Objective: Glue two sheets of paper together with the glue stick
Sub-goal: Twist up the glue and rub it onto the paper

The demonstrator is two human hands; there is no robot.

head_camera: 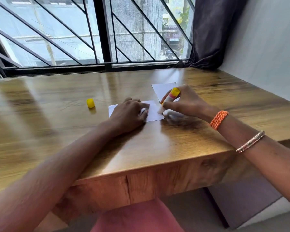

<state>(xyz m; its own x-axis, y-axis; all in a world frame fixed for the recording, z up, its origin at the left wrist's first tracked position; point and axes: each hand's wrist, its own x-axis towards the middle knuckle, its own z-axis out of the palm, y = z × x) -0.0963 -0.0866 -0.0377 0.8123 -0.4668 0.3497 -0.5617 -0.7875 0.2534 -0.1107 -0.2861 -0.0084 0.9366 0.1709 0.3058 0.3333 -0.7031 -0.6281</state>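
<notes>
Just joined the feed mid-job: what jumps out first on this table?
The right hand tilts an uncapped glue stick with its tip on the right edge of the near sheet, which the left hand pins flat. A second sheet lies just behind, and the yellow cap stands apart to the left.

Glossy brown wood-grain tabletop (182, 148), as I see it, mirroring the window light.
Matt white paper sheets (153, 113) lie on it; small yellow cap (90, 103) looks smooth plastic; orange wristband (218, 120) looks woven.
</notes>
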